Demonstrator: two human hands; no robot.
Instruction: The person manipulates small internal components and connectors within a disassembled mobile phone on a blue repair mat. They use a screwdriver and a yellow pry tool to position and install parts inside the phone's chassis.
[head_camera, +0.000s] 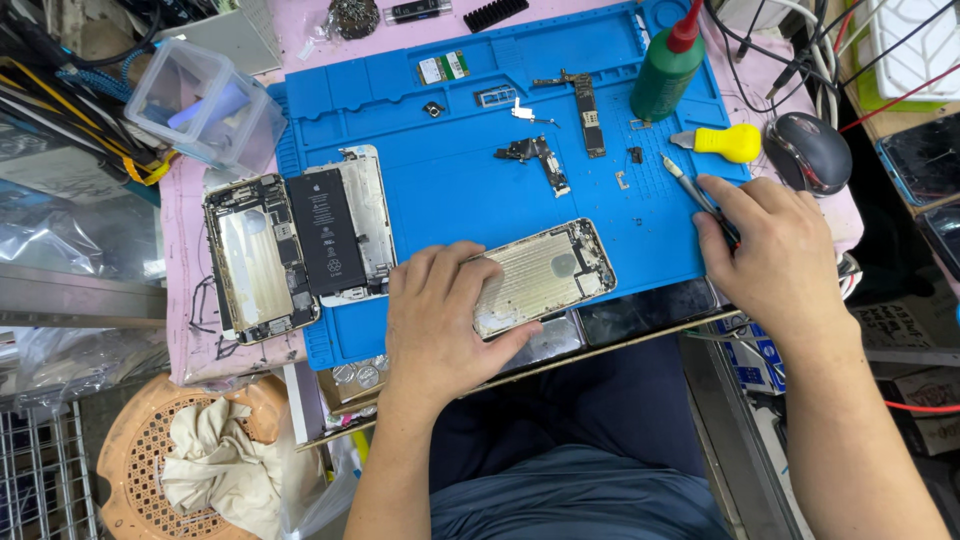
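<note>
Phone housing (545, 272): bare metal shell, rectangular with rounded corners, its inner face dull and silvery with fine ribbing and a round cut-out; it lies at the near edge of the blue silicone mat (450, 190), tilted. My left hand (440, 320) presses flat on its left end, fingers spread, pinning rather than clasping it. My right hand (775, 250) is closed round a slim metal-tipped tool (690, 185), the tip pointing up the mat. Mat: ridged border, pitted surface. On it: a long narrow circuit board (588, 115), a small flex part (540, 155), a green bottle with a red nozzle (668, 65). At the left edge, a second opened phone frame (258, 258) and a third carrying a black rectangular battery (326, 232). Right of the mat: a yellow-handled tool (732, 142), a glossy dark mouse (808, 150). Far left: a clear plastic box (205, 100)
</note>
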